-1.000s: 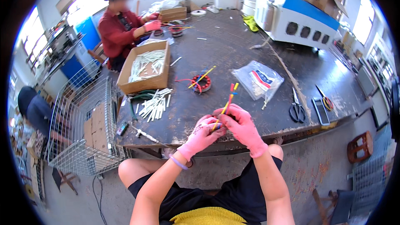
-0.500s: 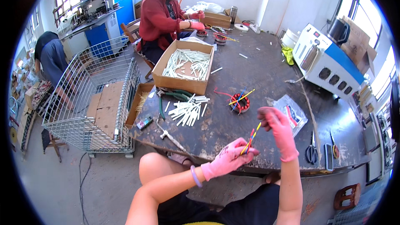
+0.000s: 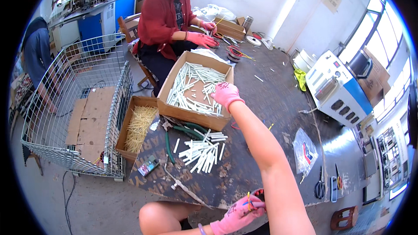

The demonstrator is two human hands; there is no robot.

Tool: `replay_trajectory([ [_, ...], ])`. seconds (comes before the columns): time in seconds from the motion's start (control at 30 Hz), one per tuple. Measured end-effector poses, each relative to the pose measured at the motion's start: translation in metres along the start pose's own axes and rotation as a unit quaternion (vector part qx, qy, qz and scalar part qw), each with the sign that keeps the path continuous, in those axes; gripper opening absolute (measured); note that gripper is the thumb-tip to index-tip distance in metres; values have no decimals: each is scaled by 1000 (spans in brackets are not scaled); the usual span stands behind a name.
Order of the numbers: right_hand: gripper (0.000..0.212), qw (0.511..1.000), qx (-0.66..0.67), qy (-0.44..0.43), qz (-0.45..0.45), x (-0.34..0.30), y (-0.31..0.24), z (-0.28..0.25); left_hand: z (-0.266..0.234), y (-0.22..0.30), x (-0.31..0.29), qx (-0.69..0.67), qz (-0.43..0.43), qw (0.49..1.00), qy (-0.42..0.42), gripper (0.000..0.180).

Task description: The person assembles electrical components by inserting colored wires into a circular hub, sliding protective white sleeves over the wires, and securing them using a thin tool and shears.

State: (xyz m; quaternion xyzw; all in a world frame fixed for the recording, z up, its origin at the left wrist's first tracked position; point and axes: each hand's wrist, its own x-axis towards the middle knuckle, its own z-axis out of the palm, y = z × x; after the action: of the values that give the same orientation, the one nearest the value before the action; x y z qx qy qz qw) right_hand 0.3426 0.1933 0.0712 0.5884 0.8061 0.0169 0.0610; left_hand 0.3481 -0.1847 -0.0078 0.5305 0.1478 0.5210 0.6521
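Note:
My left hand [image 3: 238,214], in a pink glove, is closed round a small stator [image 3: 259,194] with red windings and yellow and blue wires, low at the table's front edge. My right forearm partly covers it. My right hand [image 3: 227,95], also gloved in pink, reaches into a cardboard box [image 3: 191,117] of thin white tubes [image 3: 196,75]. Its fingers are curled at the tubes along the box's right side; what they pinch is too small to make out. A loose pile of white tubes [image 3: 204,156] lies in front of the box.
A co-worker in a red shirt [image 3: 159,15] handles stators across the table. A wire cage [image 3: 78,104] and a straw-filled box [image 3: 141,124] stand left. On the right are a plastic bag [image 3: 305,152], scissors [image 3: 320,187] and a white-and-blue machine [image 3: 339,87].
My right hand has moved from beside the left hand forward into the tube box. My left hand has lowered with the stator. The view has shifted, and my right arm now covers the stator on the table.

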Motion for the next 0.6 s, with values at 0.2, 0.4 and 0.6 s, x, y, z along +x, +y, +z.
replay_trajectory([
  [0.2,58,991,-47,-113,49,47,-25,18,-9,-16,-6,109,86,988,61,15],
  [0.4,47,997,-15,-63,28,62,-8,43,-9,-8,-4,60,54,996,35,19],
  [0.6,51,992,64,-92,51,52,-14,31,-10,-1,-2,80,72,992,59,20],
])
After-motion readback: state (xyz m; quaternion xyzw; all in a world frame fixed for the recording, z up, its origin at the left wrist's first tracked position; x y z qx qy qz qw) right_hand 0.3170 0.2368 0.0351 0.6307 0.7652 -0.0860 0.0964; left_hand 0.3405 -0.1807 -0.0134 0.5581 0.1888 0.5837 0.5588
